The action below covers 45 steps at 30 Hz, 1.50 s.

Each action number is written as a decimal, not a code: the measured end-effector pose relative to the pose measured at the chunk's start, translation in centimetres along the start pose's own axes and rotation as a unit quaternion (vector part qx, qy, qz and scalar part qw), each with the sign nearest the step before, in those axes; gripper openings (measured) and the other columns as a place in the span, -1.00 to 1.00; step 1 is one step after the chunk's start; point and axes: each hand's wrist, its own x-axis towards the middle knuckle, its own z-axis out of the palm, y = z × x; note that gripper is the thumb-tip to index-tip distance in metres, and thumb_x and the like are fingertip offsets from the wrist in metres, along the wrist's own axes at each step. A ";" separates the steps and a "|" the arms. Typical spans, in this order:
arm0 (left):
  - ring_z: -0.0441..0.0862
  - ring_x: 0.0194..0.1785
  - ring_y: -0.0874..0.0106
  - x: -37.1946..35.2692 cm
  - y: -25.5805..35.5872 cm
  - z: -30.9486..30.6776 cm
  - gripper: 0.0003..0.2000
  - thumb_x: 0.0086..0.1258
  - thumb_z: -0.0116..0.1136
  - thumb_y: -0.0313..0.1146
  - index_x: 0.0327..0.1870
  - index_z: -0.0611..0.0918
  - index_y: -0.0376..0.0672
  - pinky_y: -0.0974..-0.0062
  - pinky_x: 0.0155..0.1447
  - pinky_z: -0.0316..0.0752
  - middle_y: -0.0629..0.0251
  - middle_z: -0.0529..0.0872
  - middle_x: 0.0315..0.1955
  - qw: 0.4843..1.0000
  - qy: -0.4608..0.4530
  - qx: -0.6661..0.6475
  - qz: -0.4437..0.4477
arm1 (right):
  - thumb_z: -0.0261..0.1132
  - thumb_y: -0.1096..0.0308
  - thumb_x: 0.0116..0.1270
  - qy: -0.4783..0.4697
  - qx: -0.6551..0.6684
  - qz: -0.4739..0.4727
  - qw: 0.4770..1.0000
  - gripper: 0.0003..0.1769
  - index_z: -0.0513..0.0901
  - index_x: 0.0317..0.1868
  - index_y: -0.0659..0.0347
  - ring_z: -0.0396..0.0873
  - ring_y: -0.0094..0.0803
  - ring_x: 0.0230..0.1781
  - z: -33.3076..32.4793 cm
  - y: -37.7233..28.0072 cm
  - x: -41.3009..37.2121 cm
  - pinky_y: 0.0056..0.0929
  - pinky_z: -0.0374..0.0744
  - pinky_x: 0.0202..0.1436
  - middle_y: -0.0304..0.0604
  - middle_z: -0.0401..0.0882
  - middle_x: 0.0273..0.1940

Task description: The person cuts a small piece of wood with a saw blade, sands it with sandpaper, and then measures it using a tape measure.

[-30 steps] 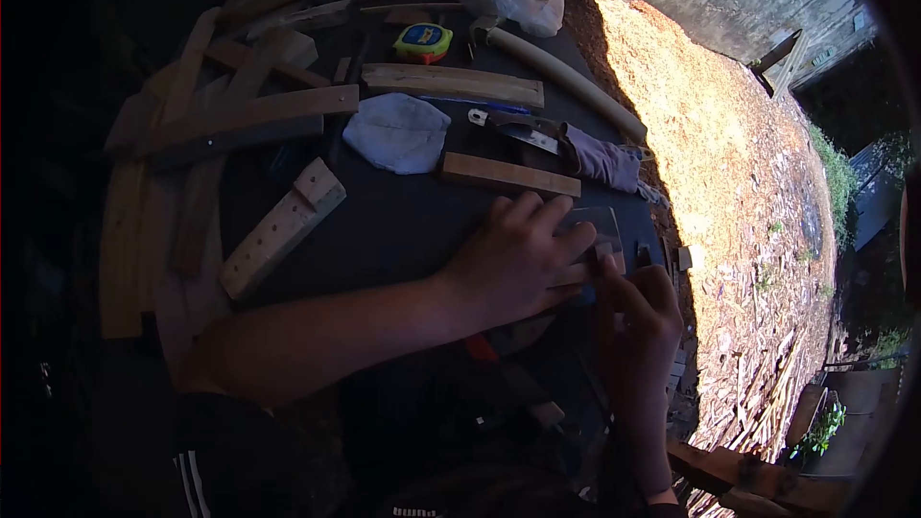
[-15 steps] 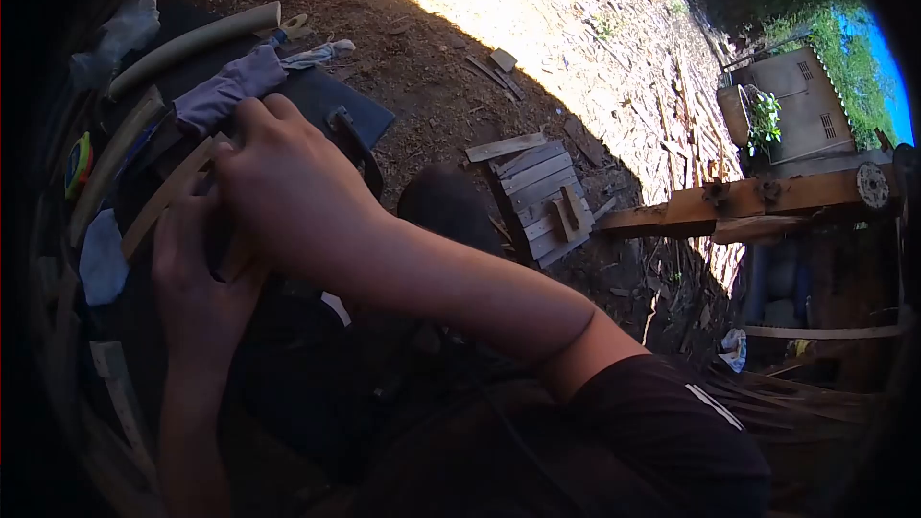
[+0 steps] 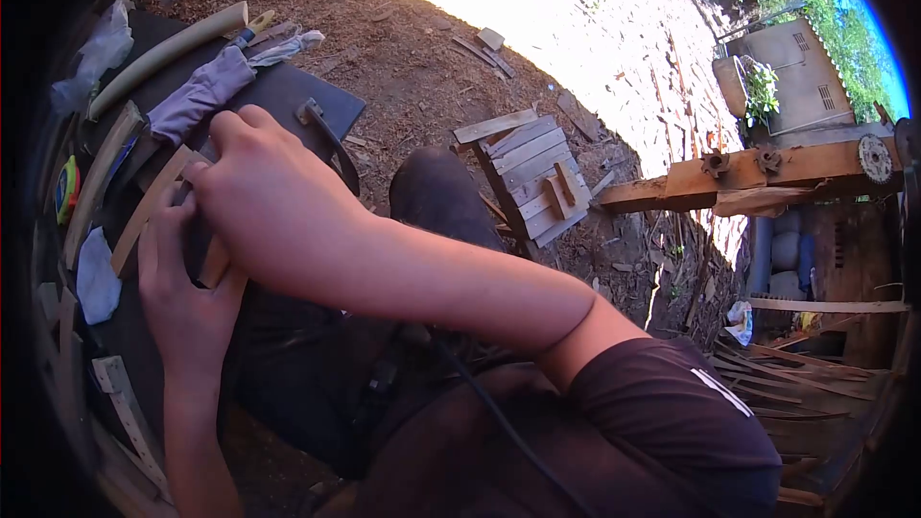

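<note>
- At the far left, a yellow-green and red tape measure (image 3: 66, 190) lies on the dark flat surface (image 3: 312, 101).
- A crumpled clear plastic bag (image 3: 94, 62) is beyond it, and a folded white cloth (image 3: 100, 275) is nearer.
- Just right of the tape measure runs a long pale wooden strip (image 3: 103, 187); nearer, past the cloth, lies a pale wooden block with holes (image 3: 125, 403).
- A narrow brown wooden strip (image 3: 149, 211) reaches up to the fingers, just right of the white cloth.
- A curved tan tube (image 3: 168, 58) lies farther back.
- The left hand (image 3: 182, 297) is bent, with a small brown wooden piece (image 3: 217, 261) showing between thumb and fingers; whether it grips this I cannot tell.
- A mauve cloth bundle (image 3: 201, 96) lies beyond the hands.
- The right hand (image 3: 245, 173) is curled above the left, its fingertips hidden; I cannot tell whether they are closed on anything.
- Farther right, a slatted grey wooden platform (image 3: 532, 168) sits on the ground.
- At far right is a thick brown wooden beam (image 3: 815, 173).
</note>
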 end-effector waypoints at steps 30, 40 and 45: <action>0.65 0.20 0.05 -0.1 -0.9 0.5 -0.45 0.20 0.58 -0.07 0.15 0.59 -0.07 0.04 0.23 0.53 0.00 0.64 0.23 0.995 0.078 0.020 0.060 | 0.47 0.52 0.38 0.017 0.061 0.026 0.998 -0.89 0.87 -0.12 0.24 0.61 -0.18 -0.41 -0.1 0.3 2.7 -0.19 0.53 -0.33 -0.07 0.55 -0.38; 0.63 0.24 -0.02 -0.1 -0.8 0.0 -0.41 0.19 0.58 -0.04 0.17 0.61 -0.12 -0.01 0.31 0.52 -0.04 0.61 0.27 0.996 0.050 0.032 0.061 | 0.46 0.42 0.42 0.008 0.062 0.063 0.996 -0.83 0.87 -0.04 0.22 0.66 -0.13 -0.39 -0.8 -0.4 0.7 -0.18 0.60 -0.24 0.02 0.61 -0.35; 0.62 0.26 -0.01 -0.2 -0.7 0.1 -0.41 0.20 0.58 -0.06 0.17 0.61 -0.12 -0.02 0.32 0.51 -0.04 0.61 0.27 0.995 0.053 0.044 0.068 | 0.50 0.43 0.37 -0.002 0.062 0.060 0.996 -0.73 0.87 0.06 0.17 0.69 -0.11 -0.33 0.1 1.2 4.9 -0.15 0.63 -0.18 -0.01 0.65 -0.28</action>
